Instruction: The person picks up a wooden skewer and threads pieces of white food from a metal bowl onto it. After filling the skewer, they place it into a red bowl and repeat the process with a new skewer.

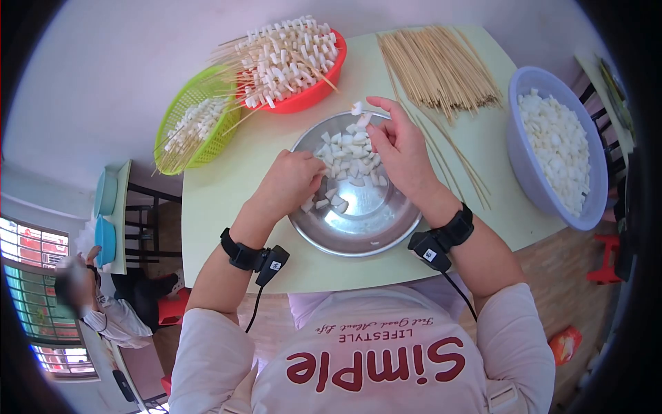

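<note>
Now right hand (403, 148) pinches cube (358, 108) on skewer (378, 116) above bowl (386, 238); left hand (296, 181) closed on cubes inside; cube could split.

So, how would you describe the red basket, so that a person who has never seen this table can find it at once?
Start at the pale green table and look to its far edge, beyond the steel bowl. The red basket sits there, right of the green basket. It alone is red and heaped with skewers already loaded with white cubes.
</note>
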### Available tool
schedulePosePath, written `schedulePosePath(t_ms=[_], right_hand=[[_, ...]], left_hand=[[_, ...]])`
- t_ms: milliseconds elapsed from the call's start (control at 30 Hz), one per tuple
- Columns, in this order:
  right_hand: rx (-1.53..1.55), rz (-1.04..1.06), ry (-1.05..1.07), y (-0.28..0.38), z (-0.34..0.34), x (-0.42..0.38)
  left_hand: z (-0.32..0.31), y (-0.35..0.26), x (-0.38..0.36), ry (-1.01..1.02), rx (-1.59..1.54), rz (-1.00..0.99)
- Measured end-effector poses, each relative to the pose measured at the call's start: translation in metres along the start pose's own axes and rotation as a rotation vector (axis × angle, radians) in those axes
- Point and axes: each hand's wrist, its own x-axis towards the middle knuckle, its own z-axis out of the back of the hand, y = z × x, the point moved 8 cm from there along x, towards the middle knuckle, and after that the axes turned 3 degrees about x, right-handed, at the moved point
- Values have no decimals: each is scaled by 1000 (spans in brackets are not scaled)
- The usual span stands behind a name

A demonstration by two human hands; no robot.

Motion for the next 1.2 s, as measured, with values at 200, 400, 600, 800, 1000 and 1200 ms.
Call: schedulePosePath(t_ms=[200,400,600,800,1000,1200], right_hand=[[-22,-6,109,1,-9,-2],[-172,21,326,20,-24,-10],[-300,74,463,18,-39,-18],[-332,14,524,18,-42,-18],[-329,79,510,18,-43,-19],[-367,81,518,18,-43,-19]], left_hand=[[7,50,3,-493,-848,414],[6,86,-16,-945,-1206,544],[12,96,-33,-1141,-1099,476],[13,102,-41,-1237,-1075,459],[13,102,-41,-1248,-1070,450],[11,104,-40,-1251,-1071,431]])
